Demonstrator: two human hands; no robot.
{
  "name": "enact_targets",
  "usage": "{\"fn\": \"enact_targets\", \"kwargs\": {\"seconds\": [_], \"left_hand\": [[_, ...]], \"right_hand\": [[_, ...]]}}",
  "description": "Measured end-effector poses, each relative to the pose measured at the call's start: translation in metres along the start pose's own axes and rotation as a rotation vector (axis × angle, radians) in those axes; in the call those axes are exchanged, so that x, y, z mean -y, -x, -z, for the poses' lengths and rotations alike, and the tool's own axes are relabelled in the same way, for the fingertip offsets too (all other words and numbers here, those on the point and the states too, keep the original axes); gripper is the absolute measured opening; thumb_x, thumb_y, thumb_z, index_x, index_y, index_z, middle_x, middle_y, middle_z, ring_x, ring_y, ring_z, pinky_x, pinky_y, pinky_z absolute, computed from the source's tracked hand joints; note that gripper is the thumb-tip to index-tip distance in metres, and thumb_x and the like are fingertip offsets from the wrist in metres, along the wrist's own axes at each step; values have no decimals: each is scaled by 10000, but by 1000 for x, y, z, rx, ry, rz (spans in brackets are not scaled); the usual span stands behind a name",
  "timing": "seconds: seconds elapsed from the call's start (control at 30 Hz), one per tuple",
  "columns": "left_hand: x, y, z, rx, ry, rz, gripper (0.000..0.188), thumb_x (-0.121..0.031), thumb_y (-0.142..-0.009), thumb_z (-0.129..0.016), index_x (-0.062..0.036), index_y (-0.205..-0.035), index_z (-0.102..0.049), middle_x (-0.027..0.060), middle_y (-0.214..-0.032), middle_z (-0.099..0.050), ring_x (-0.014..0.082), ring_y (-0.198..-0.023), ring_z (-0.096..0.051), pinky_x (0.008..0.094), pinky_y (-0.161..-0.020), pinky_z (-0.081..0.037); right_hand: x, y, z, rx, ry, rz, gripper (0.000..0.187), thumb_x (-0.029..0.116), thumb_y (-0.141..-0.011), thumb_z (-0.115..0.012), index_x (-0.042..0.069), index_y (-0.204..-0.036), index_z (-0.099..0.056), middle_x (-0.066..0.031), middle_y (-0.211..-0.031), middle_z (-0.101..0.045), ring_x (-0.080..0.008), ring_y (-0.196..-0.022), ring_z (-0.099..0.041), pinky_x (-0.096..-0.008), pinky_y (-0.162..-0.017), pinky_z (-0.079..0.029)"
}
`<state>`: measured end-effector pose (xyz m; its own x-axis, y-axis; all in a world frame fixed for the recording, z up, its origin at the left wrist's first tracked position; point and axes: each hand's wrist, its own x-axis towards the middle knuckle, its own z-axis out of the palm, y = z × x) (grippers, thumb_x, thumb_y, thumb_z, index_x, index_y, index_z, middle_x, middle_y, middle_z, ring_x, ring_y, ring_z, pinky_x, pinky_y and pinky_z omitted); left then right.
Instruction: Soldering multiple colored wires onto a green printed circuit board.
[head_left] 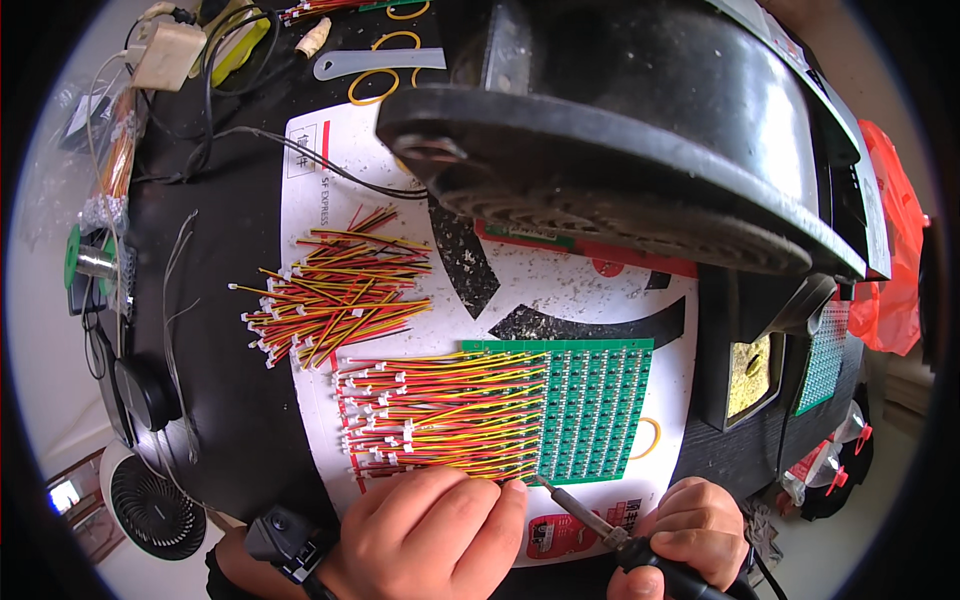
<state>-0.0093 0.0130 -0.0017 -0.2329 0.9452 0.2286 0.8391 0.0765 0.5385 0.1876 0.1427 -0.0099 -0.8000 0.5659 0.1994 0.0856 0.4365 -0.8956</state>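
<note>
My right hand (695, 535) grips the black handle of a soldering iron (590, 512). The iron's tip points up and left, at the lower edge of a green circuit board panel (595, 410). Rows of red, yellow and black wires (450, 410) run leftward from the board, with white connectors at their far ends. Closed at the board's lower edge is my left hand (435, 530), its fingertips pinching a wire close to the iron's tip. My fingers partly hide that wire. A loose pile of similar wires (345, 290) lies above and left of the board.
A large black fan-like housing (600, 150) overhangs the white printed sheet (310, 430). At right stands a yellow sponge (748, 378) in a black holder, beside another green panel (825, 355). A solder spool (95, 262) and cables occupy the left. Rubber bands (373, 87) lie at the back.
</note>
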Motion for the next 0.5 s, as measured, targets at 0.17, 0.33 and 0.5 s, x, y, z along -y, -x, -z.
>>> {"fn": "enact_targets", "kwargs": {"seconds": [0.17, 0.33, 0.5], "left_hand": [[-2, 0, -1, -5, -7, 7, 105, -11, -795, -659, 38, -881, -691, 113, -803, -612, 264, -719, -618, 326, -650, -541], [-2, 1, 0, 4, -33, -6, 107, -13, -798, -654, 45, -880, -694, 115, -803, -616, 264, -726, -619, 326, -652, -540], [-2, 1, -1, 4, -24, 2, 104, -13, -805, -649, 50, -875, -693, 119, -799, -616, 265, -739, -621, 324, -657, -542]], "right_hand": [[2, 0, 2, 33, 3, -14, 288, 212, -802, -790, 54, -967, -614, -35, -721, -603, -150, -668, -610, -289, -587, -505], [2, -1, -2, 3, 14, -6, 291, 223, -793, -794, 56, -946, -612, -31, -708, -599, -142, -649, -596, -278, -576, -493], [3, -27, -5, 21, -14, 229, 243, 73, -798, -679, -87, -926, -548, -112, -683, -546, -195, -526, -503, -325, -486, -424]]}}
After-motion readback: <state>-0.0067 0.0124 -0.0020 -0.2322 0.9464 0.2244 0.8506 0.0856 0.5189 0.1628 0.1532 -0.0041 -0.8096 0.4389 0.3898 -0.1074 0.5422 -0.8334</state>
